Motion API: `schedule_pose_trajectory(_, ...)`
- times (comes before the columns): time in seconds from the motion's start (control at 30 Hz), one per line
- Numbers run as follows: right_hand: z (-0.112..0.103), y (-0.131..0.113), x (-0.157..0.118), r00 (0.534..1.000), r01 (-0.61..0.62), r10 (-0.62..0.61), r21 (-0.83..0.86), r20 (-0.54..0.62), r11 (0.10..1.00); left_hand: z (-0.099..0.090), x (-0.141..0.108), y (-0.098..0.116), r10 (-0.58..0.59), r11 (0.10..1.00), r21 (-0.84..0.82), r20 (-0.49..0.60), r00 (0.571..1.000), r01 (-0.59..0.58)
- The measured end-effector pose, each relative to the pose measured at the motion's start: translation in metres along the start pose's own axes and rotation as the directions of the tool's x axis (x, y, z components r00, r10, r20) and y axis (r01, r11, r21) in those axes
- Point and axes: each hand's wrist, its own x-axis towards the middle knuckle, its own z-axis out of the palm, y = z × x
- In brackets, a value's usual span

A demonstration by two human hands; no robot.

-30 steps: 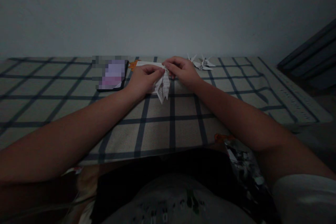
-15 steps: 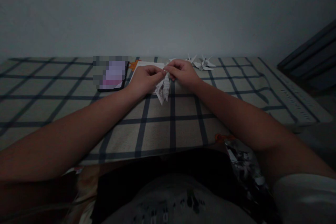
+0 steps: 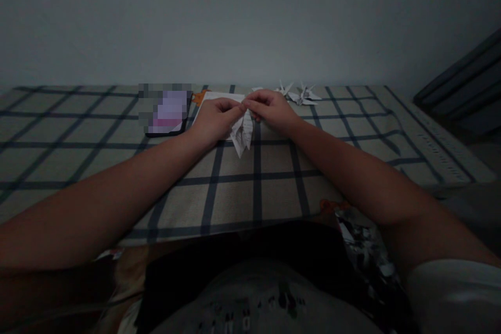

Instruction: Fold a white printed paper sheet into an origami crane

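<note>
A folded white paper piece (image 3: 242,133) with pointed ends hangs above the checked cloth, its tips pointing down toward me. My left hand (image 3: 219,117) pinches its upper end between thumb and fingers from the left. From the right, my right hand (image 3: 271,108) pinches the same end, its fingertips touching those of the left hand. The paper's top is hidden behind the fingers. White paper (image 3: 223,96) lies flat behind my left hand.
A phone (image 3: 170,112) with a partly blurred screen lies left of my hands. Folded paper cranes (image 3: 304,95) stand at the back right, near the wall. An orange item (image 3: 199,97) sits beside the phone. The checked cloth (image 3: 235,193) covers the table.
The fingertips have shifted very slightly left, and the hanging paper has turned a little, showing more of its left flap. Both hands keep their pinch.
</note>
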Motion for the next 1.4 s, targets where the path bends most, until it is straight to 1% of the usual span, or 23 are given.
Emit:
schedule_pose_trajectory(0.17, -0.001, 0.004, 0.001, 0.998, 0.067, -0.067, -0.073, -0.002, 0.995, 0.000, 0.001, -0.002, -0.005, 1.000, 0.003, 0.006, 1.000, 0.005)
schedule_pose_trajectory(0.27, -0.002, 0.005, 0.001, 0.998, 0.068, -0.067, -0.092, 0.016, 0.993, 0.000, 0.001, -0.002, 0.008, 1.000, 0.002, 0.020, 1.000, -0.008)
schedule_pose_trajectory(0.37, -0.001, 0.007, 0.002, 0.998, 0.066, -0.065, -0.068, 0.017, 0.995, 0.000, 0.000, 0.000, 0.038, 0.999, -0.021, 0.011, 0.999, -0.038)
schedule_pose_trajectory(0.47, 0.000, 0.009, 0.002, 0.998, 0.062, -0.061, -0.021, 0.026, 0.998, 0.000, 0.001, 0.001, 0.076, 0.995, -0.058, -0.049, 0.996, -0.079)
schedule_pose_trajectory(0.53, 0.001, 0.012, 0.002, 0.997, 0.047, -0.047, 0.000, 0.068, 0.999, -0.001, 0.004, 0.000, 0.100, 0.991, -0.077, -0.117, 0.988, -0.110)
schedule_pose_trajectory(0.6, 0.002, 0.017, 0.002, 0.993, 0.036, -0.036, 0.004, 0.112, 0.999, -0.002, 0.008, -0.003, 0.150, 0.983, -0.077, -0.207, 0.967, -0.169)
schedule_pose_trajectory(0.7, 0.002, 0.025, 0.003, 0.989, 0.043, -0.041, -0.008, 0.141, 0.999, -0.004, 0.015, -0.009, 0.191, 0.977, -0.041, -0.260, 0.947, -0.209)
schedule_pose_trajectory(0.8, 0.002, 0.027, 0.005, 0.991, 0.047, -0.046, -0.003, 0.128, 0.999, -0.005, 0.018, -0.014, 0.225, 0.971, -0.022, -0.265, 0.938, -0.239)
schedule_pose_trajectory(0.93, 0.002, 0.019, 0.004, 0.992, 0.016, -0.019, 0.026, 0.127, 1.000, -0.006, 0.017, -0.018, 0.292, 0.952, -0.008, -0.269, 0.918, -0.305)
schedule_pose_trajectory(1.03, 0.004, 0.013, 0.002, 0.988, -0.024, 0.012, 0.078, 0.152, 0.997, -0.009, 0.018, -0.021, 0.344, 0.936, 0.017, -0.258, 0.903, -0.351)
schedule_pose_trajectory(1.17, 0.004, 0.015, 0.002, 0.989, -0.018, -0.001, 0.125, 0.150, 0.992, -0.010, 0.021, -0.024, 0.387, 0.921, 0.047, -0.223, 0.895, -0.387)
schedule_pose_trajectory(1.2, 0.003, 0.015, 0.003, 0.990, -0.015, -0.003, 0.129, 0.140, 0.992, -0.009, 0.021, -0.024, 0.381, 0.924, 0.044, -0.218, 0.899, -0.381)
schedule_pose_trajectory(1.27, 0.001, 0.016, 0.005, 0.995, -0.007, -0.006, 0.134, 0.097, 0.991, -0.008, 0.021, -0.023, 0.319, 0.946, 0.012, -0.203, 0.926, -0.324)
schedule_pose_trajectory(1.3, 0.000, 0.016, 0.006, 0.998, -0.003, -0.006, 0.136, 0.068, 0.991, -0.007, 0.020, -0.021, 0.260, 0.963, -0.022, -0.192, 0.946, -0.269)
schedule_pose_trajectory(1.33, 0.000, 0.015, 0.007, 0.999, -0.002, -0.003, 0.138, 0.037, 0.990, -0.006, 0.019, -0.019, 0.186, 0.978, -0.063, -0.154, 0.970, -0.197)
schedule_pose_trajectory(1.4, -0.001, 0.012, 0.007, 1.000, -0.013, 0.015, 0.136, -0.016, 0.991, -0.003, 0.015, -0.014, 0.049, 0.986, -0.153, -0.080, 0.996, -0.061)
